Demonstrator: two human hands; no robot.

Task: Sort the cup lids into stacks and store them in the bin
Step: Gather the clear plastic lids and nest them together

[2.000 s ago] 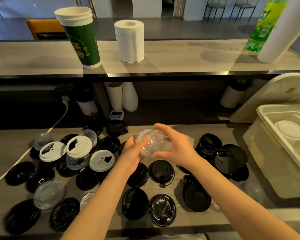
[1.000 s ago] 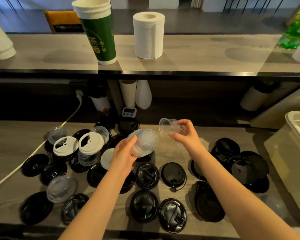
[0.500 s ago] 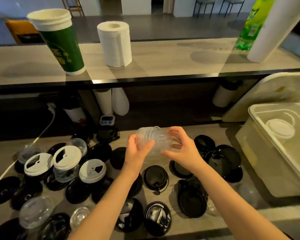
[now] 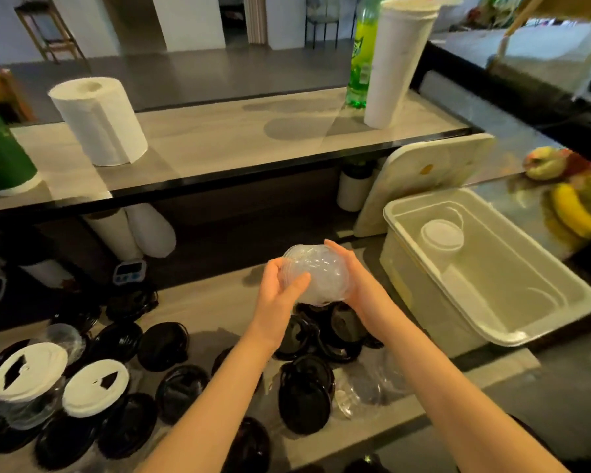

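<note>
A stack of clear dome lids [image 4: 316,273] is held above the counter between both hands. My left hand [image 4: 280,291] grips its left end, thumb across the front. My right hand [image 4: 357,288] cups its right side. The cream plastic bin [image 4: 492,322] stands open to the right, with one white lid [image 4: 441,235] lying inside. Several black lids [image 4: 164,343] lie scattered on the counter below my arms. White lids [image 4: 96,387] sit on clear lids at the lower left. A loose clear lid [image 4: 365,392] lies between my forearms.
A raised shelf carries a paper towel roll [image 4: 99,121], a green cup [image 4: 0,155], a white cup stack [image 4: 396,59] and a green bottle [image 4: 360,59]. The bin's cover [image 4: 423,179] leans behind the bin. Bananas [image 4: 574,209] lie at the far right. A small timer [image 4: 128,271] stands under the shelf.
My right hand brought a single clear lid onto the stack in my left hand. Both hands now hold the stack together, nearer the bin. The view has swung right.
</note>
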